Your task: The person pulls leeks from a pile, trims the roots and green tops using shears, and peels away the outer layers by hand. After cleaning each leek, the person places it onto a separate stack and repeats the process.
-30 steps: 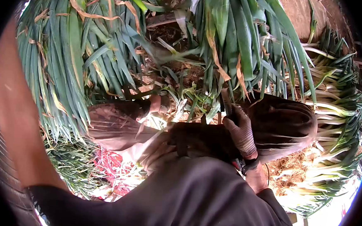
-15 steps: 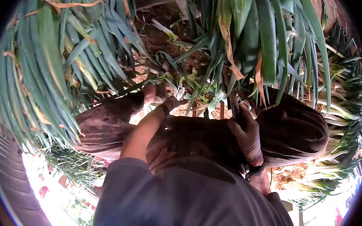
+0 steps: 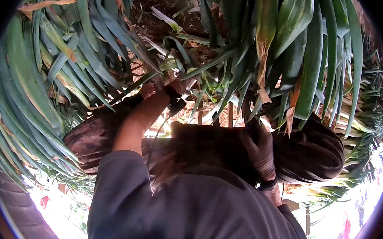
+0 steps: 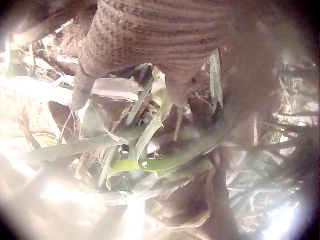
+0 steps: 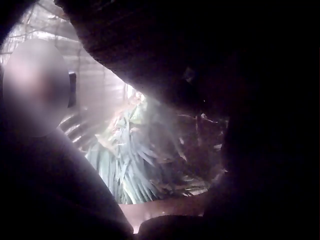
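Clearly, the biggest thing on my feed is the pile of long green leaves (image 3: 25, 83), sweeping from the top of the head view toward its lower left edge; the leaf bundle (image 3: 288, 42) on the other side hangs with its long axis near straight, tips toward the person's right knee (image 3: 312, 153). Between them, in front of the lap, lie leaf scraps (image 4: 85, 145) pointing several ways, and one bright green strip (image 4: 170, 162) curves crosswise below the fingers. The gloved left hand (image 4: 155, 40) reaches down over this litter with its fingers apart; I cannot tell whether the tips press on anything. The right hand (image 3: 258, 147), in a striped glove, is curled round a dark narrow tool (image 3: 246, 107) that points away from the body, its far end lost among leaf tips. Against a second ago, the left arm has swung in from the left edge and now reaches between the knees, the right hand has stayed near its knee, and the leaves fill more of my view.
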### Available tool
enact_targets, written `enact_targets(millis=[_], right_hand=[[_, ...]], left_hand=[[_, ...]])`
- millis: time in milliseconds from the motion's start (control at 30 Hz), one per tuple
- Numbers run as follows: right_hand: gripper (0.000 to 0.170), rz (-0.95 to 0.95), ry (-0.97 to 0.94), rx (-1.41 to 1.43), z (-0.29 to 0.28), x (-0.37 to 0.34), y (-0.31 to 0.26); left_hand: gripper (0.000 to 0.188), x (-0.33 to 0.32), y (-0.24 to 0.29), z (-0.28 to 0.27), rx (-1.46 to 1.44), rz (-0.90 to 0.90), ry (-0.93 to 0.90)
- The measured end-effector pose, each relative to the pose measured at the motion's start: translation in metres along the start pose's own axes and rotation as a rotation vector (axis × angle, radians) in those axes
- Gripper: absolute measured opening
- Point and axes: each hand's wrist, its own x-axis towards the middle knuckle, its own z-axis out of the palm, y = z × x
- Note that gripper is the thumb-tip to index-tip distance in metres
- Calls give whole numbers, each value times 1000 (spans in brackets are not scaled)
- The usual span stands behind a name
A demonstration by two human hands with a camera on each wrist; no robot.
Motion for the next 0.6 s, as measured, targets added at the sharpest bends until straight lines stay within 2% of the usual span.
enact_targets(millis=[33,100,133,200,300,500,600], right_hand=[[46,4,3,-6,1,1,-2],[47,-5,0,-14,3,0,0],[46,-21,1,-14,3,0,2],[46,-51,15,-6,3,0,4],[45,-51,39,-19,3,0,3],[44,19,6,-46,3,-2,-9],[42,49,-9,-105,6,0,-9]], left_hand=[[98,14,-4,-2,9,38,-21],[81,57,-19,-4,19,226,-61],[73,97,-57,-12,-19,368,-127],[73,82,23,42,313,271,125],[73,78,65,93,625,149,348],[73,61,74,153,883,-161,605],[73,73,72,175,891,-325,690]])
